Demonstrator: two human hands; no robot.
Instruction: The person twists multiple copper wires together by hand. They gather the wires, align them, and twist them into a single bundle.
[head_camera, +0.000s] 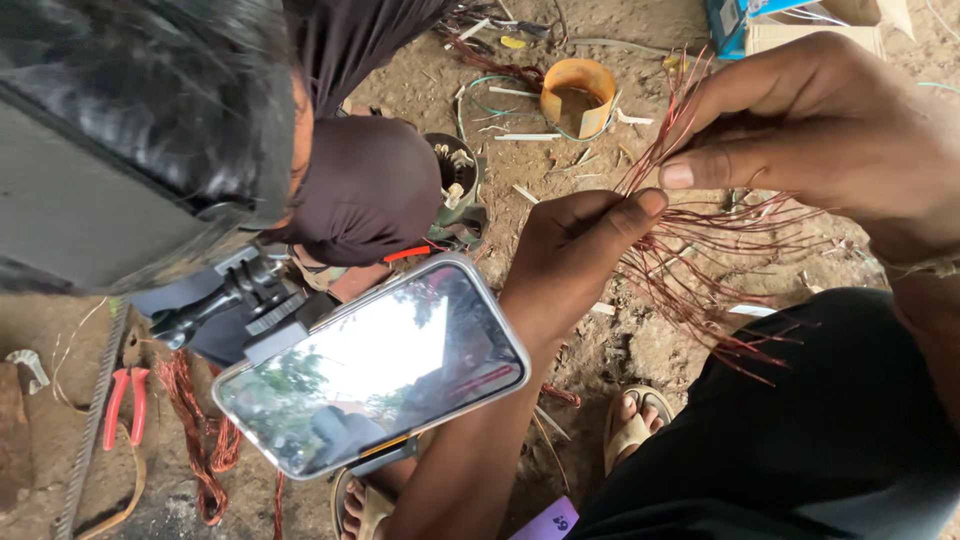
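Note:
A bundle of thin reddish copper wire strands (700, 250) fans out between my two hands. My left hand (570, 250) reaches up from the bottom middle and pinches the strands between thumb and fingers. My right hand (820, 130), at the upper right, grips the upper ends of the same strands with the thumb pressed against them. The loose ends spread down over my dark-trousered knee (800, 430).
Another person crouches close on the left, with a phone (375, 365) on a mount. On the dirt ground lie an orange ring (578, 95), a motor part (455, 180), red-handled pliers (125, 400), a copper wire coil (195, 430) and boxes (800, 30). Sandalled feet (630, 430) are below.

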